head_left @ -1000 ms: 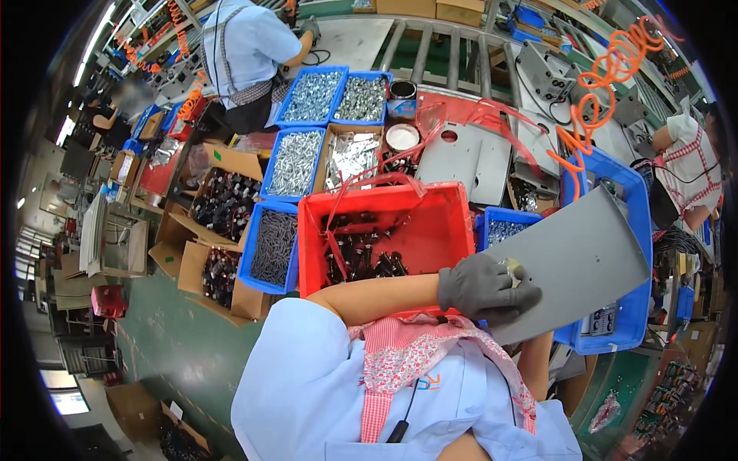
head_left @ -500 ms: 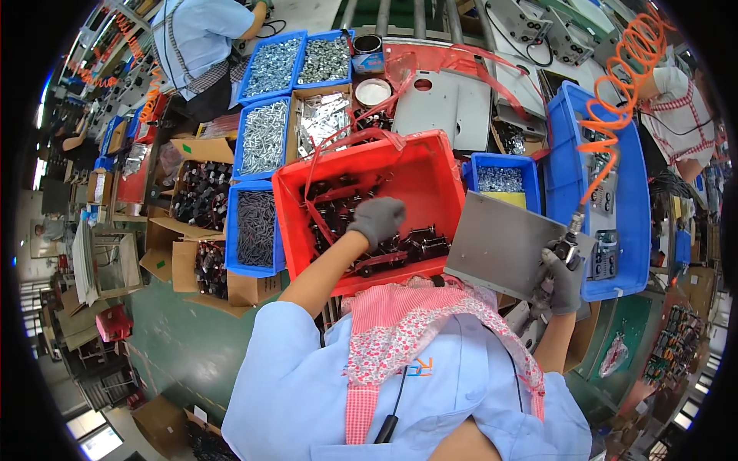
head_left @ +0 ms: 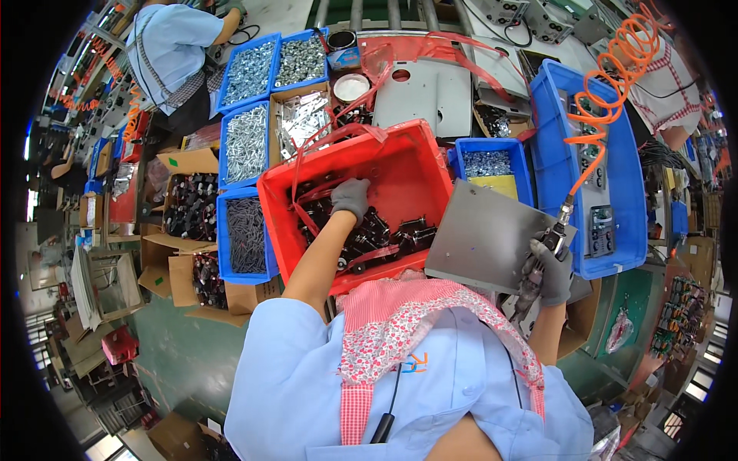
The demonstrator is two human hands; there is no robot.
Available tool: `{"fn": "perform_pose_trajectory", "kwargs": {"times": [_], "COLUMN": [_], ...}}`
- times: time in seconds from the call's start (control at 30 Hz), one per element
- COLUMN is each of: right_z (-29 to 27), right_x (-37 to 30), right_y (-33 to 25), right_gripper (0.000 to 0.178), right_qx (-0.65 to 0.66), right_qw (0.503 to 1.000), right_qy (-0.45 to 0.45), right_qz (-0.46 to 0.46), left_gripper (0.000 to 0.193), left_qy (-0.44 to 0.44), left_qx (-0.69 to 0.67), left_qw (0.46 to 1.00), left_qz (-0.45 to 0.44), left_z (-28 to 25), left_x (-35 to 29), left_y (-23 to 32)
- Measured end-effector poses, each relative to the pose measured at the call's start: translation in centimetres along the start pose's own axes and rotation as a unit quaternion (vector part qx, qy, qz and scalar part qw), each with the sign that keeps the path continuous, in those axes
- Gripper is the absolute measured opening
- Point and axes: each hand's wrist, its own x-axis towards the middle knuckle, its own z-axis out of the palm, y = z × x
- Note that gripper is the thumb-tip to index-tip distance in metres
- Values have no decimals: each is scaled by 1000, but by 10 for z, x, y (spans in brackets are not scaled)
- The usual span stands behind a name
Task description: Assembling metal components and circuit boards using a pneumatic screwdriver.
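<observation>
1. Right hand point(head_left: 552, 275), grey-gloved: fingers wrapped around a silver-and-dark metal hand tool point(head_left: 530, 281), fed by a bright orange coiled plastic hose point(head_left: 587, 174). Judged fairly heavy and rigid; best gripped around the body, below the hose fitting.

2. Flat grey rectangular metal plate point(head_left: 480, 242): just left of the tool, between it and the bin. Judged stiff, with smooth faces liable to slip in gloves; opposite edges offer the surest hold. Whether the right hand also supports it cannot be told.

3. Glossy black elongated hard parts point(head_left: 377, 228): heaped loosely in an open-topped red plastic bin point(head_left: 407, 169). Judged light, hard and somewhat slippery; mid-length hold advised, since neighbours may snag.

4. Left hand point(head_left: 351, 200), grey-gloved: inside the bin, over the heap. Fingertips hidden; cannot tell whether they grasp a part.

5. Beyond the plate: small silver metal fasteners point(head_left: 486, 163) in a blue plastic tray point(head_left: 459, 165). Farther off, beyond the bin: flat grey metal panels point(head_left: 423, 96).
</observation>
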Motion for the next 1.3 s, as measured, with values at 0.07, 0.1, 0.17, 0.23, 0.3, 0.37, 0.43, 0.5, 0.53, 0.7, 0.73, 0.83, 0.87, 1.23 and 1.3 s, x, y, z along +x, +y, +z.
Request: {"fn": "perform_pose_trajectory", "kwargs": {"times": [0.07,0.1,0.17,0.23,0.3,0.37,0.43,0.5,0.53,0.7,0.73,0.83,0.87,1.23,1.3], "right_z": [0,0,2,9,12,17,24,27,27,23,22,17,18,30,31], "right_x": [-2,-3,-3,-2,2,5,6,6,5,4,5,10,11,16,17], "right_y": [-1,-1,-1,-7,-9,-9,-12,-16,-18,-17,-16,-8,-9,-5,-4], "right_gripper": [22,22,21,20,20,20,21,21,21,21,21,21,19,20,19], "right_qx": [-15,-20,-30,-5,13,28,42,60,69,90,95,103,105,90,99], "right_qw": [1000,1000,999,1000,999,999,999,998,997,995,994,992,991,988,987], "right_qy": [-1,1,10,8,-11,-14,-19,-31,-36,-39,-39,-56,-61,-85,-85], "right_qz": [-6,-3,11,29,36,24,16,18,19,35,39,46,48,93,99], "left_gripper": [27,30,33,35,37,38,39,40,40,42,40,35,33,32,29], "left_qy": [62,65,-18,-69,-82,-134,-155,-150,-150,-181,-179,-102,-25,-292,-356], "left_qx": [-93,-248,-541,-676,-694,-771,-796,-781,-787,-823,-790,-597,-460,-720,-756], "left_qw": [993,964,839,732,713,622,584,606,599,534,580,776,862,625,545], "left_qz": [25,71,61,50,51,15,-13,-29,-5,65,87,174,214,79,71], "left_z": [-10,-8,-29,-60,-81,-86,-84,-75,-74,-88,-86,-80,-81,-73,-70], "left_x": [-16,-20,-36,-55,-70,-74,-74,-71,-73,-90,-89,-86,-89,-130,-126], "left_y": [5,-1,15,35,48,54,53,53,55,76,77,81,85,101,87]}}
